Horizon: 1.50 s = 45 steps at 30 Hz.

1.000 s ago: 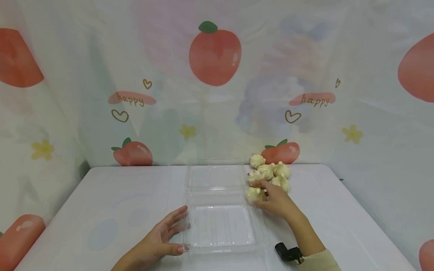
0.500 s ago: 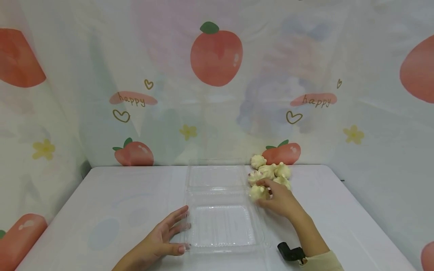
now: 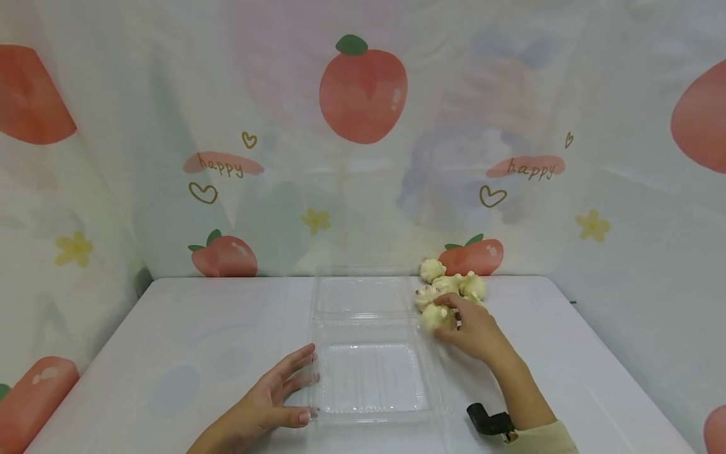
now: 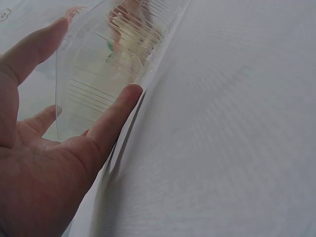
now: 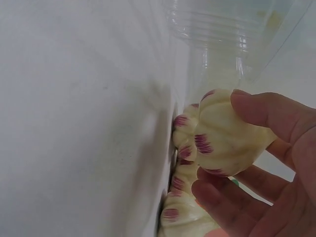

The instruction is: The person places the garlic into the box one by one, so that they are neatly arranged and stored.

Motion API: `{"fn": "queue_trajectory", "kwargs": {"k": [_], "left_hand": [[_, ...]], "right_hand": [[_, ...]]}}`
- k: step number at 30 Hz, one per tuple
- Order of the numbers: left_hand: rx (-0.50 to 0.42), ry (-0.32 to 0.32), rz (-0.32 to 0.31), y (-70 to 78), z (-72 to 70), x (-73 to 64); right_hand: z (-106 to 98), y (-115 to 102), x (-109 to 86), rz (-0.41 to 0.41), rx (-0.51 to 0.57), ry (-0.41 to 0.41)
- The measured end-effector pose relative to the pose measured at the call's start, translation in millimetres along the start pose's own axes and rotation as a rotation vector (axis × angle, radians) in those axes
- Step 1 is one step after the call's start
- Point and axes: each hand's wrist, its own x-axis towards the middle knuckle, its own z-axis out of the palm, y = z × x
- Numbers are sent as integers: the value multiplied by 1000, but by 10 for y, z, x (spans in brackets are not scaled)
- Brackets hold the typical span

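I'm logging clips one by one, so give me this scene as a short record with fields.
Left grip: fingers spread, at the left side of the clear box
Right grip: holds a garlic bulb between thumb and fingers
Box state: open on the white table, lid on the far side
Other bulbs: grouped right of the lid, partly hidden by the right grip
Bulb markings: purple streaks, clear in the right wrist view

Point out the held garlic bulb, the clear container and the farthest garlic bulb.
Held garlic bulb (image 5: 229, 136): right wrist view, middle of its body.
Clear container (image 3: 371, 378): head view, bare floor of its near half.
Farthest garlic bulb (image 3: 432, 270): head view, middle of its body.
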Motion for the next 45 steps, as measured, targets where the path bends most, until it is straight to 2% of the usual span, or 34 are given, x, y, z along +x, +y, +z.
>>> {"fn": "queue_trajectory", "kwargs": {"k": [4, 16, 25, 45], "left_hand": [[-1, 2, 0, 4, 1, -8], [-7, 17, -13, 16, 2, 11], [-21, 3, 5, -6, -11, 18], [-19, 1, -7, 8, -5, 8]], "right_hand": [[-23, 2, 1, 2, 5, 23], [-82, -58, -11, 3, 37, 22], [-120, -118, -26, -19, 35, 50], [-166, -290, -70, -66, 60, 53]]}}
